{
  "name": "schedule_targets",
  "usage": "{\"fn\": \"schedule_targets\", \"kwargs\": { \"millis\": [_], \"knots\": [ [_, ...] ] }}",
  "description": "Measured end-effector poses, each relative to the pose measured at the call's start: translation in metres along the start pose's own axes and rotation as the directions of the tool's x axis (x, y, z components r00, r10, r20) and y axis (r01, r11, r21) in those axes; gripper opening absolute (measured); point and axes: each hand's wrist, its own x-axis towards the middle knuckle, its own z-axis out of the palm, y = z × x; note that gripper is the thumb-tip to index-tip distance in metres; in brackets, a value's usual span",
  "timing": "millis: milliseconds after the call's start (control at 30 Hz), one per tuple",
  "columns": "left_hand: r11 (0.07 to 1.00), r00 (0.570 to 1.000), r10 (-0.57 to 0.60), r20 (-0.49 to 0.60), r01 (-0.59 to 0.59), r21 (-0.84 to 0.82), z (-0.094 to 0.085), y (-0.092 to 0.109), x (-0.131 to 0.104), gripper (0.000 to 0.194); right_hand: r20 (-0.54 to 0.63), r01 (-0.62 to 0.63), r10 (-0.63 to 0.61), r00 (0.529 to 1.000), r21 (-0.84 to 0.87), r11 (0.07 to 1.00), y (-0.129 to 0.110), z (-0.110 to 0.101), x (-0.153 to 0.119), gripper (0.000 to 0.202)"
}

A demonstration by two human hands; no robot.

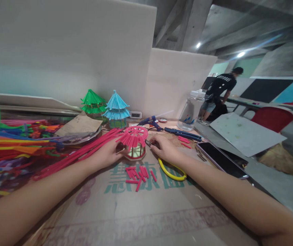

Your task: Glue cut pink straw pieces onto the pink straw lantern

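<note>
At the middle of the frame, a small pavilion model with a pink spoked roof, a fringe of pink strips, dark posts and a pale base (135, 132) stands upright on the cardboard-covered worktop (136, 215). The left hand (108, 152) is at its left side, fingers bent and almost together against the model's edge; how firmly they grip it I cannot tell. The right hand (164, 149) is just beside its right side, fingers bent close together near a small dark tip; whether they hold it is unclear.

Below the model, short cut pink strips (137, 173) lie in a loose heap. A yellow loop-shaped handle (173, 177) lies under the right hand, right of centre. Long pink fuzzy stems (79, 155) run toward the lower left, beside a blurred multicoloured pile of stems (20, 143) at the left edge.

Behind stand a green two-tiered pavilion (93, 99) and a light-blue one (115, 106), left of a white digital timer (135, 114), a blue glue gun (150, 121) and a clear plastic bottle (188, 111). A dark-screened phone (220, 160) lies at right; a person in black (220, 87) bends at upper right.
</note>
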Motion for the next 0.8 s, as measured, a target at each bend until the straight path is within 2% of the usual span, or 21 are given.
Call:
{"fn": "schedule_targets", "kwargs": {
  "millis": [100,300,467,667,800],
  "knots": [
    [1.000,1.000,-0.020,-0.013,0.020,0.005,0.001,-0.002,-0.001,0.040,0.002,0.005,-0.005,1.000,-0.001,1.000,0.002,0.000,0.000,0.013],
    [1.000,1.000,-0.025,0.013,0.025,0.019,0.000,0.000,-0.001,0.044,0.006,-0.008,0.008,1.000,0.010,1.000,0.000,0.001,-0.001,0.013],
    [1.000,1.000,-0.003,0.004,0.003,-0.003,0.001,-0.002,-0.002,0.040,-0.001,-0.048,0.048,0.999,0.054,0.997,-0.002,-0.004,0.000,0.010],
    [1.000,1.000,-0.023,0.000,0.023,0.011,0.003,-0.005,-0.003,0.036,-0.099,-0.178,0.188,0.977,0.104,0.979,0.026,-0.033,0.023,0.012],
    [1.000,1.000,-0.014,-0.027,0.014,-0.014,0.003,-0.002,-0.002,0.037,-0.092,-0.270,0.284,0.954,0.140,0.953,0.050,-0.038,0.048,0.023]
  ]
}}
